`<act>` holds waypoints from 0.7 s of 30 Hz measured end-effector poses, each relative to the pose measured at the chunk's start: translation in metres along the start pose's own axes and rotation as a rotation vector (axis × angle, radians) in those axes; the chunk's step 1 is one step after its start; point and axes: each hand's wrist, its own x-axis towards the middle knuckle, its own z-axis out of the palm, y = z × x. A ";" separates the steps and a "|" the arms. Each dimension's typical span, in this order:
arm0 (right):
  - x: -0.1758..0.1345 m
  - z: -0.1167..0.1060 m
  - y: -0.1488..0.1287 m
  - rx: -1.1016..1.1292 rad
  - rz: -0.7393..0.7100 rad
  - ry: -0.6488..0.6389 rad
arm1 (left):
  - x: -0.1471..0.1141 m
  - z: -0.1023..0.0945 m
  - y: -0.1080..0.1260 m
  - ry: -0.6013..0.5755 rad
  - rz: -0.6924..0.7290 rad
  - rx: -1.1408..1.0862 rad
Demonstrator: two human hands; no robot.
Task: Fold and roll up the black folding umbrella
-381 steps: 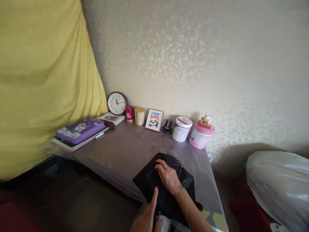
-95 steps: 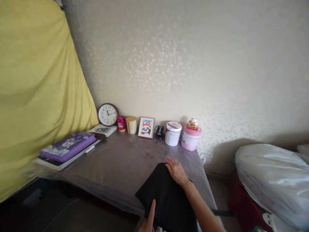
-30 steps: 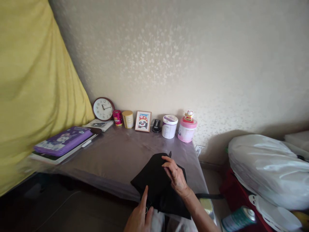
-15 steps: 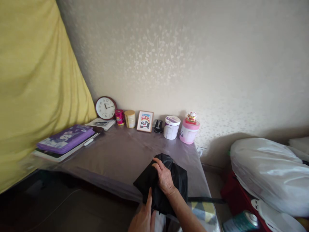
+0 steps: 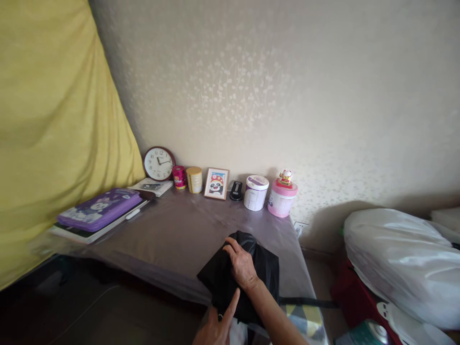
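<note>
A black umbrella (image 5: 264, 268) with loose, pleated cloth is over the near right part of the table; pointed flaps stick out to both sides. My right hand (image 5: 240, 263) lies across its upper part, fingers curled into the cloth. At the lower edge, my left hand (image 5: 217, 326) holds the umbrella from below, its index finger stretched up along the cloth. The rest of that hand is partly cut off by the frame, and the handle cannot be made out.
Along the wall stand a clock (image 5: 159, 163), a picture frame (image 5: 216, 183), a white tub (image 5: 256, 194) and a pink tub (image 5: 282, 201) topped by a cat figurine (image 5: 286, 178). A purple case (image 5: 98, 211) lies left. White plastic bags (image 5: 398, 258) bulge at right.
My left index finger has shifted right and slightly down on the black cloth. My right hand has moved slightly left over the umbrella. The view has tilted slightly.
</note>
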 end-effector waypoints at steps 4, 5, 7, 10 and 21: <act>0.004 0.001 -0.001 -0.009 0.005 0.002 | -0.001 -0.004 0.002 0.035 -0.013 -0.027; 0.006 0.001 -0.002 -0.004 0.007 0.008 | -0.001 -0.004 0.002 0.040 -0.018 -0.039; 0.007 0.000 -0.003 0.025 0.013 0.025 | 0.001 -0.002 0.001 0.038 -0.026 -0.059; 0.001 -0.010 -0.006 0.124 0.007 0.054 | 0.004 0.001 -0.003 0.032 -0.027 -0.089; -0.032 -0.032 0.016 0.153 -0.127 -0.071 | 0.012 0.007 -0.010 0.013 -0.030 -0.113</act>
